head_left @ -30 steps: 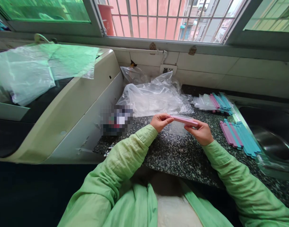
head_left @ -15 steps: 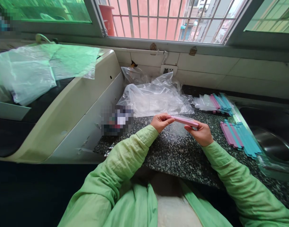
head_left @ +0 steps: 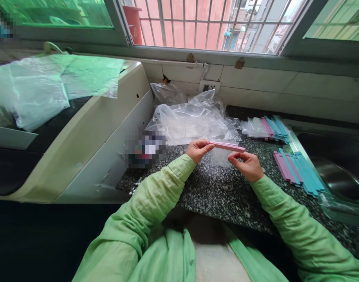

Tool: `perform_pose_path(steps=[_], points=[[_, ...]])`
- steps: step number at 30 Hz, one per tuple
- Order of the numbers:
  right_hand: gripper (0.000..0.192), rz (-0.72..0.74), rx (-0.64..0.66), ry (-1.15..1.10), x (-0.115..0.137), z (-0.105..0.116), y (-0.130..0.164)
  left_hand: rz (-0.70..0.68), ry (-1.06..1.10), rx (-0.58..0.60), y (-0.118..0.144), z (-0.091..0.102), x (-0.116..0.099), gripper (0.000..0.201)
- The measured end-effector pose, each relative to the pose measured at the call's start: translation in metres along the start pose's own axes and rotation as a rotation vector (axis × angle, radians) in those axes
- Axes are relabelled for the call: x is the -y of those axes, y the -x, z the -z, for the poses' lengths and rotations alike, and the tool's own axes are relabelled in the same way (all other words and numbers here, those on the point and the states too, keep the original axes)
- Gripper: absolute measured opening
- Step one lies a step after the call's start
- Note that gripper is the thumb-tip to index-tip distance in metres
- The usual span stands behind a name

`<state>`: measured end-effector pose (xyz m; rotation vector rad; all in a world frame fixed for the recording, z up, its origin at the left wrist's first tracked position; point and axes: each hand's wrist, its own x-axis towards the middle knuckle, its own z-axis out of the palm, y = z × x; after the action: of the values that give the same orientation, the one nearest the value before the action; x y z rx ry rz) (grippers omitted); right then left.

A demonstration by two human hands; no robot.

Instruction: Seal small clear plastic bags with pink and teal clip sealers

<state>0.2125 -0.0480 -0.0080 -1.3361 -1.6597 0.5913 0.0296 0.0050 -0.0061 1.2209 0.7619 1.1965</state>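
Note:
My left hand (head_left: 197,149) pinches the left end of a long pink plastic clip stick (head_left: 226,146) held level over the speckled granite counter (head_left: 220,192). At the stick's right end, my right hand (head_left: 246,164) grips it from below with thumb and fingers. A small clear plastic bag (head_left: 220,157) hangs beneath the stick, between the two hands. Both arms wear light green sleeves.
A row of pink and teal sticks (head_left: 296,170) lies on the counter at right, beside a steel sink (head_left: 340,180). More sticks in clear bags (head_left: 269,127) rest farther back. Crumpled clear plastic (head_left: 191,119) is heaped behind the hands. A cream appliance (head_left: 88,129) stands at left.
The pink stick has risen slightly and turned more level. My right hand has shifted its grip a little lower under the stick's right end.

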Motion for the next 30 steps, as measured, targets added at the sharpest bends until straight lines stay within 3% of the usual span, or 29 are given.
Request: perform_pose_path(steps=[23, 30], points=[[0.025, 0.003, 0.029, 0.064, 0.003, -0.0063, 0.0005, -0.086, -0.022, -0.113, -0.0036, 0.0018, 0.004, 0.035], [0.022, 0.062, 0.036, 0.14, 0.0028, -0.0057, 0.0009, -0.042, 0.042, -0.202, -0.0075, 0.0052, 0.0032, 0.039]])
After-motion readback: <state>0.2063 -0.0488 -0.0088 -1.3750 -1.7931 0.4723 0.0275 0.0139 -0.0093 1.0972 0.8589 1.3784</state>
